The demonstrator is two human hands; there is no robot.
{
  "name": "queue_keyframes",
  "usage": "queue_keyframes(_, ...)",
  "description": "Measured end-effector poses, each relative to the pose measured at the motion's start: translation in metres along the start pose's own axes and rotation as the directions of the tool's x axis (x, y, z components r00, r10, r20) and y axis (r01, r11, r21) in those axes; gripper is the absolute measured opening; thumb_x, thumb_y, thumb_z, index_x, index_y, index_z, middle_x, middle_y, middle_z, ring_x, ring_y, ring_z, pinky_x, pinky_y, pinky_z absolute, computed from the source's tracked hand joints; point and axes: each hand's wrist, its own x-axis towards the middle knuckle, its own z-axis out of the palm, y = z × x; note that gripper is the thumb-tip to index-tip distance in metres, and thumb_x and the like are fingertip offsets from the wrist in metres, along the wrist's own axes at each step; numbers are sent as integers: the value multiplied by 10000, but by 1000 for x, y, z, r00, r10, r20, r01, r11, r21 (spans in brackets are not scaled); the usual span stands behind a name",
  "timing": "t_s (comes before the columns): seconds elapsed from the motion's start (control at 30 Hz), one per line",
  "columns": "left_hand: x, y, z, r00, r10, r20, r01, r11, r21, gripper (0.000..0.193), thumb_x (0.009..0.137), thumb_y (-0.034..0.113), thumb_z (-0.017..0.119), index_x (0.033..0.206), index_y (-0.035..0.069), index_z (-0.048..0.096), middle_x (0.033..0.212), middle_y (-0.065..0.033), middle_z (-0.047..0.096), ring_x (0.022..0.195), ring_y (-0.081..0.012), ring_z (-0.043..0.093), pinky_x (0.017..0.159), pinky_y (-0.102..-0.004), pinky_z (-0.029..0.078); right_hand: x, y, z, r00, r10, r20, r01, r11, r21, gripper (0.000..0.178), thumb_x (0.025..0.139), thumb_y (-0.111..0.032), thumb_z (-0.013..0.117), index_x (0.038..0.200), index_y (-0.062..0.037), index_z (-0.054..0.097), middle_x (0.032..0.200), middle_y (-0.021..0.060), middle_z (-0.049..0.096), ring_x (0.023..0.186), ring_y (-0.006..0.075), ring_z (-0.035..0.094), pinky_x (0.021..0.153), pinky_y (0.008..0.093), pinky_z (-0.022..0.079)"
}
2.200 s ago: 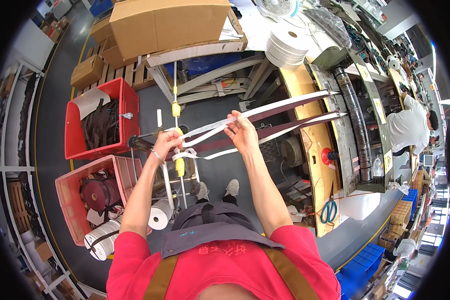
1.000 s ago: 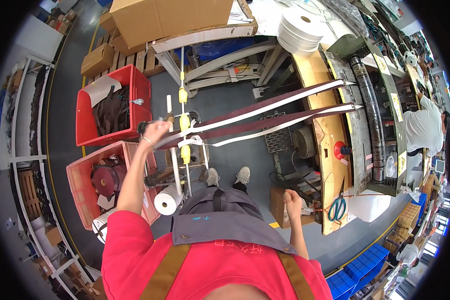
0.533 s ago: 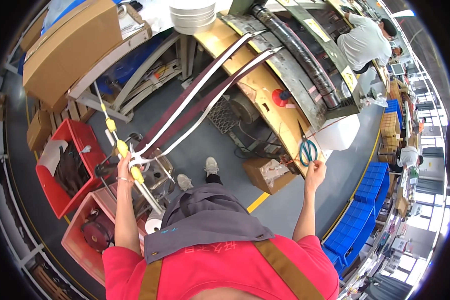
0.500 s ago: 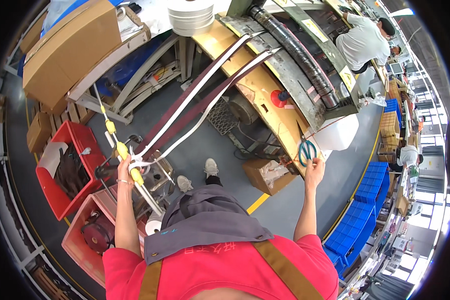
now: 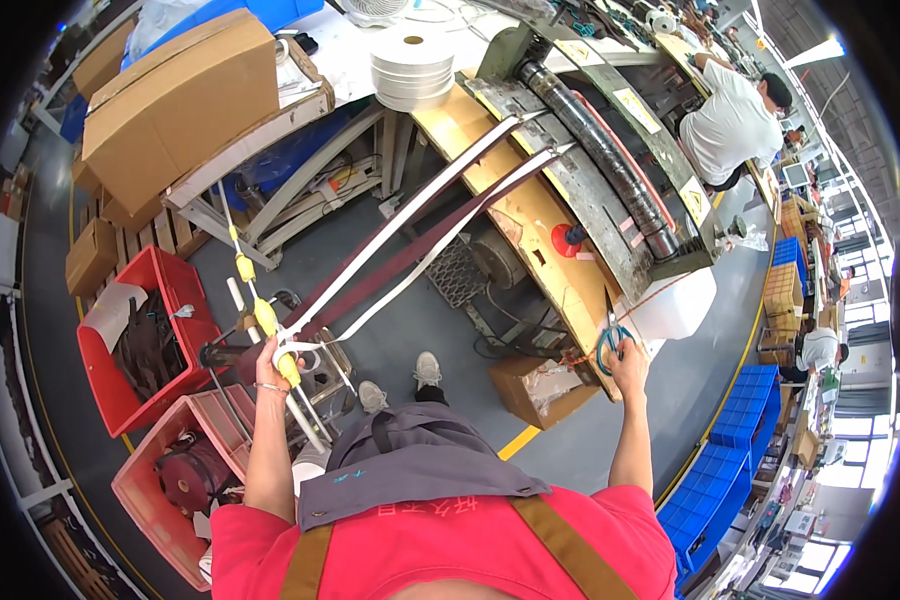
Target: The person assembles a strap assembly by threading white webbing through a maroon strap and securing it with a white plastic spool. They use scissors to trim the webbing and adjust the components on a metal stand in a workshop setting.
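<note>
Long white straps (image 5: 410,212) and a maroon strap (image 5: 410,255) run from a roller machine (image 5: 610,165) down to my left hand (image 5: 268,364). The hand is closed around their near ends, beside a pale pole with yellow sleeves (image 5: 265,316). How its fingers lie on the straps is partly hidden. At the near right end of the wooden bench, my right hand (image 5: 630,370) has its fingers curled on the teal handles of the scissors (image 5: 611,350). The blades point away from me, over the bench edge.
A wooden bench (image 5: 540,225) carries the machine. White reels (image 5: 412,75) stand behind the straps. Red bins (image 5: 140,345) sit at the left, an open cardboard box (image 5: 540,390) under the bench, blue crates (image 5: 710,480) at the right. Another person (image 5: 735,125) works far right.
My right hand has moved farther over the scissors' handles. My left hand stays on the straps by the pole. The whole view has shifted slightly.
</note>
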Motion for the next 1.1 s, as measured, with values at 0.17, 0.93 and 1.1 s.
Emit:
queue_keyframes(0.17, 16, -5, -24, 994, 90, 60, -94, 994, 63, 332, 816, 280, 528, 995, 1, 540, 788, -103, 614, 636, -187, 585, 468, -289, 493, -34, 8, -35, 981, 194, 25, -195, 977, 91, 164, 660, -171, 550, 751, -41, 508, 613, 133, 541, 590, 289, 550, 583, 373, 432)
queue_keyframes(0.93, 2, -7, -9, 986, 134, 96, -127, 989, -82, 284, 794, 232, 569, 988, 35, 504, 817, -104, 579, 666, -209, 576, 513, -338, 506, -130, -166, 12, 469, -503, 726, -783, 144, 605, 381, 634, 35, 545, 1008, -18, 489, 839, 98, 569, 506, 118, 467, 441, 220, 368)
queue_keyframes(1.1, -2, -10, -8, 980, 160, 114, -151, 985, -89, 296, 812, 256, 556, 1010, 44, 498, 837, -108, 579, 672, -200, 574, 512, -330, 496, -99, -259, 39, 313, -599, 737, -787, 271, 555, 568, 747, -131, 629, 1247, -78, 364, 905, 68, 518, 545, 85, 445, 450, 204, 361)
